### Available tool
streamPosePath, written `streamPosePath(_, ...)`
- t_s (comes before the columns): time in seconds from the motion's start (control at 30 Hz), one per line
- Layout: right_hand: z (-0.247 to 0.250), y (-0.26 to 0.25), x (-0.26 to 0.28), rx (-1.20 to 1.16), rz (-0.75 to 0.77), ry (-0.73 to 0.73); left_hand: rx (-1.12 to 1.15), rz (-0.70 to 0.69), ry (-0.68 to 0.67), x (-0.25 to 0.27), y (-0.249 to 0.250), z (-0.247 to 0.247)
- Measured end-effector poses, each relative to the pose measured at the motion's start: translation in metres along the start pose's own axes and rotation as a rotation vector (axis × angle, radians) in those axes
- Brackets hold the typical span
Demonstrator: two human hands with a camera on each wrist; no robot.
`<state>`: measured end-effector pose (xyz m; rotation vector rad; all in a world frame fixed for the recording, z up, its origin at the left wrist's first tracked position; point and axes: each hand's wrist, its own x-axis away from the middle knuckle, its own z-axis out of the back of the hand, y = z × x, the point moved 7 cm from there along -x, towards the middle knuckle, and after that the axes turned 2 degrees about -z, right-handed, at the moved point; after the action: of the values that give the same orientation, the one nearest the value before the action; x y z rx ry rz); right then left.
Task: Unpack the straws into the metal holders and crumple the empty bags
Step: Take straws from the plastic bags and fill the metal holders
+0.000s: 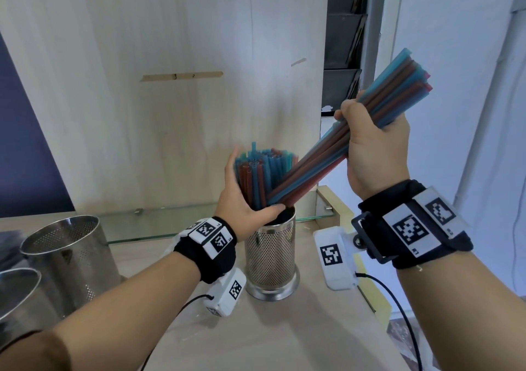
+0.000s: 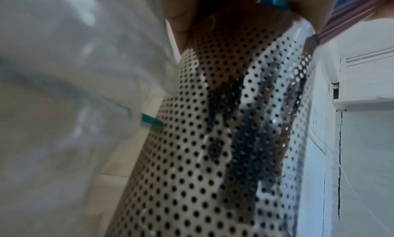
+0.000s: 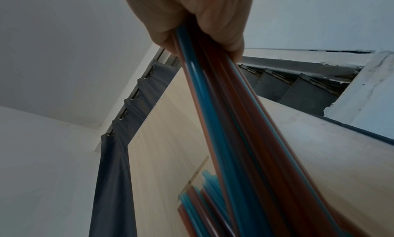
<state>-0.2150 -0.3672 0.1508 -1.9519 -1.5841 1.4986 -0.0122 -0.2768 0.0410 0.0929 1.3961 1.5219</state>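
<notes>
A perforated metal holder (image 1: 270, 256) (image 2: 213, 139) stands mid-table, full of upright blue and red straws (image 1: 262, 168) (image 3: 198, 207). My left hand (image 1: 244, 197) wraps round those standing straws just above the rim, thumb across the front. My right hand (image 1: 373, 145) (image 3: 192, 18) grips a second bundle of straws (image 1: 392, 91) (image 3: 224, 122) at its middle. That bundle slants down to the left, its lower ends at the holder's mouth beside my left thumb. A clear plastic bag (image 2: 64, 89) shows blurred by my left wrist.
Two empty perforated metal holders (image 1: 71, 251) (image 1: 17, 299) stand at the left of the table. A glass shelf (image 1: 159, 222) runs along the back under a pale wooden panel (image 1: 170, 57). The table's right edge (image 1: 341, 208) lies close to the holder.
</notes>
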Motion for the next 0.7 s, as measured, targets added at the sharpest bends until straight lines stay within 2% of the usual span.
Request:
streamPosePath(0.23,-0.006,0.009,-0.004,0.057,0.002,-0.052,-0.101,-0.02,-0.123,0.005,0.006,-0.003)
streamPosePath(0.43,-0.014,0.014,-0.017,0.034,-0.001,-0.1,-0.103,-0.05,-0.2,0.007,0.011,-0.005)
streamPosePath(0.5,-0.015,0.017,-0.02,0.04,-0.003,-0.097,-0.093,-0.032,-0.168,0.008,0.012,-0.004)
streamPosePath(0.63,-0.024,0.024,-0.02,0.05,0.0,-0.091,0.005,0.023,-0.006,0.003,0.005,0.001)
streamPosePath(0.7,-0.028,0.031,-0.017,0.07,-0.006,-0.129,-0.007,0.03,0.016,0.001,0.001,0.002)
